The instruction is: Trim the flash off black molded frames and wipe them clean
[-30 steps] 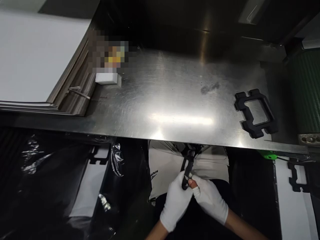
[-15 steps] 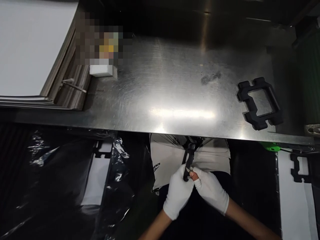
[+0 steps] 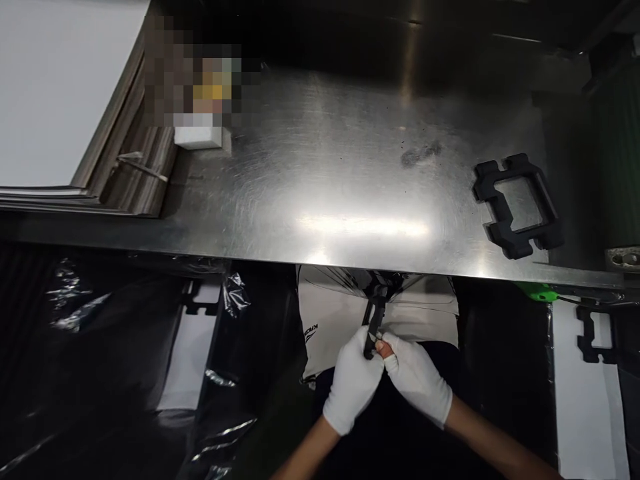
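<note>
Over my lap I hold a black frame-like piece [image 3: 379, 311], seen nearly edge-on. My left hand [image 3: 351, 383], in a white glove, is closed around its near end. My right hand [image 3: 419, 375], also gloved with the thumb tip bare, pinches close against the same piece. A small pale bit shows by that thumb, too small to name. On the metal table lies a black notched frame [image 3: 511, 207] with a rectangular opening, well away from both hands.
A tall stack of white-faced sheets [image 3: 107, 160] fills the table's left end, with a white block [image 3: 199, 137] beside it. Below the table edge, black plastic [image 3: 115, 347] hangs at left. At right are a green-handled tool [image 3: 537, 292] and another black frame [image 3: 593, 337] on white material.
Both hands and the black piece have shifted very slightly left with the whole view. The grip looks the same, and the frame on the table has not moved.
</note>
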The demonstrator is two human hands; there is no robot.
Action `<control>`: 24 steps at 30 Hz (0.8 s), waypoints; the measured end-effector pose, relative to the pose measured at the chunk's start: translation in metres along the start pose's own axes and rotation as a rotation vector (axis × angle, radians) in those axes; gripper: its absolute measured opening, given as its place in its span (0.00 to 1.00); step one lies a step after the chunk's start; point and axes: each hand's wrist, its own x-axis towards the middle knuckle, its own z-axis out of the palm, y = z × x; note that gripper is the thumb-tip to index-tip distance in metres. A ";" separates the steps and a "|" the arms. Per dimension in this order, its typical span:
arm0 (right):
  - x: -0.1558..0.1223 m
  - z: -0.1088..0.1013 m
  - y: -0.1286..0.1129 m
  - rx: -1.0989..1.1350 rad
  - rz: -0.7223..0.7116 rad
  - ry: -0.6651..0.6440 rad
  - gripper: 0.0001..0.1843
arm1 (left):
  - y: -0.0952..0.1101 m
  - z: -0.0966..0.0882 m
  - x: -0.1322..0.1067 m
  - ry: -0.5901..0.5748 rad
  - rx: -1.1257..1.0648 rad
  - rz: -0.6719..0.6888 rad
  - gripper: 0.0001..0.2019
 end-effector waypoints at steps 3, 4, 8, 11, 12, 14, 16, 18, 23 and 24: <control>0.002 0.003 0.002 0.033 0.024 -0.004 0.22 | -0.001 0.001 0.001 0.010 0.015 -0.014 0.03; 0.003 0.003 0.002 0.039 0.030 0.002 0.22 | 0.000 0.002 0.001 0.015 0.018 -0.021 0.03; 0.004 -0.004 -0.001 0.064 0.014 0.018 0.23 | 0.003 0.004 0.000 0.034 0.020 -0.043 0.05; -0.001 -0.019 -0.004 0.111 -0.060 -0.057 0.24 | 0.007 -0.001 -0.001 -0.027 0.016 -0.031 0.08; -0.003 -0.026 -0.006 0.121 -0.083 -0.079 0.24 | 0.009 -0.004 0.000 -0.053 0.015 -0.025 0.10; -0.006 -0.040 -0.008 0.113 -0.101 -0.029 0.25 | 0.014 -0.013 0.002 -0.106 0.027 -0.015 0.15; -0.004 -0.054 -0.010 0.061 -0.123 0.151 0.23 | 0.021 -0.024 0.005 -0.165 0.063 -0.001 0.19; 0.004 -0.067 -0.013 -0.022 -0.179 0.296 0.16 | 0.028 -0.036 0.009 -0.244 0.097 0.022 0.16; 0.028 -0.091 -0.018 -0.247 -0.287 0.094 0.14 | 0.041 -0.063 0.016 -0.403 0.105 0.046 0.12; 0.030 -0.093 -0.018 -0.272 -0.287 0.063 0.13 | 0.040 -0.069 0.015 -0.396 0.102 0.054 0.12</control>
